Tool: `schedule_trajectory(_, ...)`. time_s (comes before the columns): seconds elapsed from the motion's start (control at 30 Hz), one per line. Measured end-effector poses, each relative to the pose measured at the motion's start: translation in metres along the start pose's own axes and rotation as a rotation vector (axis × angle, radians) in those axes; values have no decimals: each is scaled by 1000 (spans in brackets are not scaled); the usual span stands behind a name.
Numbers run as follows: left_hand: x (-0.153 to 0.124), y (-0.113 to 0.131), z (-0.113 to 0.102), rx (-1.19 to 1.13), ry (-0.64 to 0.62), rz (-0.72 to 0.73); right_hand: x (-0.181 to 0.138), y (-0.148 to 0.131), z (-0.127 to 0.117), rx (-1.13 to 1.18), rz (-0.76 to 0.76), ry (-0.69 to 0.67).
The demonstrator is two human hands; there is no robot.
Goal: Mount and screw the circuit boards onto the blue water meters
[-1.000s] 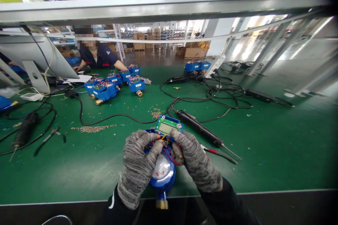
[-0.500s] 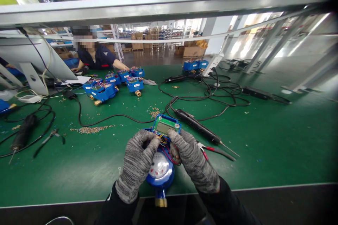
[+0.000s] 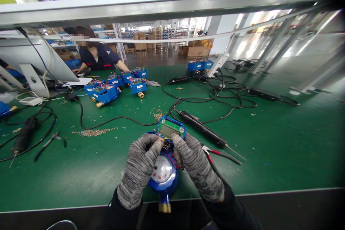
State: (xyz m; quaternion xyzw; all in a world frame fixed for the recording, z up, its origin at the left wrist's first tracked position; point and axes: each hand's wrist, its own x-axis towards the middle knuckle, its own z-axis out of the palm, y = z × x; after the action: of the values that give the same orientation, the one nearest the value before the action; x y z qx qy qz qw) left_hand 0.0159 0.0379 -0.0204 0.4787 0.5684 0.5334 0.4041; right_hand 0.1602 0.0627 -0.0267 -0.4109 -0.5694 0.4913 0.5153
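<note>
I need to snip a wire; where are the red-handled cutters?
Head view: the cutters lie on the green mat, just right of the right hand, near the black screwdriver.

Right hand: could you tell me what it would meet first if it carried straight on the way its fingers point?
The right hand points up-left at the water meter, so its green display board probably comes first; depth is unclear.

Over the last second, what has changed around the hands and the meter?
Little has changed. Both gloved hands, left hand and right hand, keep their grip on the blue water meter, fingers at the wires under its tilted display board. The co-worker leaned slightly. Screwdriver, cutters and distant meters stayed put.
</note>
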Motion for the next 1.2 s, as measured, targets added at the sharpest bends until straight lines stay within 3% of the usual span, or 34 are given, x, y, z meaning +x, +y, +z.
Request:
schedule_trajectory(0.27,-1,-1,1,-26,12,-36,-2,-3,2,33,-76,-52)
schedule_trajectory(0.5,-6,-14,0,172,54,73,0,3,0,-29,-140,-8)
schedule_trajectory(0.77,-7,-19,5,93,96,59,-4,9,0,-107,-171,-4)
schedule_trajectory(1.2,-4,-22,-1,197,14,98,-5,-14,4,-68,-96,-65)
